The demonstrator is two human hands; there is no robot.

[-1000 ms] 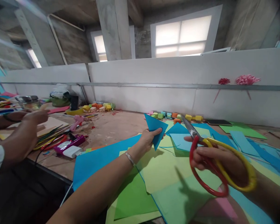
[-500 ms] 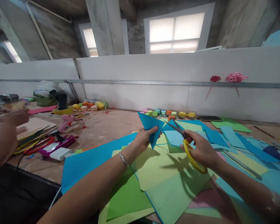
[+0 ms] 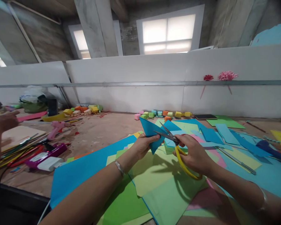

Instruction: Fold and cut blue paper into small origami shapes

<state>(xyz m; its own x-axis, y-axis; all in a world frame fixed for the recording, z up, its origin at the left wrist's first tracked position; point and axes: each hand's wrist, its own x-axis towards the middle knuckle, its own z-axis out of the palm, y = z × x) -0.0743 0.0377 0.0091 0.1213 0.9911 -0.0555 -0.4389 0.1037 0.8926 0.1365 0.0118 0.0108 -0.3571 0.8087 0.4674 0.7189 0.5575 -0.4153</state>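
Between the thumb and fingers of my left hand [image 3: 144, 146] is a folded piece of blue paper [image 3: 148, 127], held up above the sheets. My right hand [image 3: 194, 153] grips a pair of scissors [image 3: 184, 164] with yellow handles and dark metal blades. The blades stand apart and point left at the blue paper, one passing close to my left thumb. Whether they touch the paper I cannot tell. Below both hands lie overlapping sheets of light green paper [image 3: 168, 193], darker green paper [image 3: 125, 203] and a large blue sheet [image 3: 84, 172].
Small coloured paper cubes [image 3: 165, 113] line the wall side. To the left are a pink glue gun [image 3: 56, 128], a purple device [image 3: 46, 156] with a white plug, and another person's hand [image 3: 4, 123]. A metal rod-like tool [image 3: 239, 161] and blue strips lie right.
The scissors have moved left, bringing their open blades up to the blue paper. My left hand still holds the paper. The view has shifted slightly to the right.
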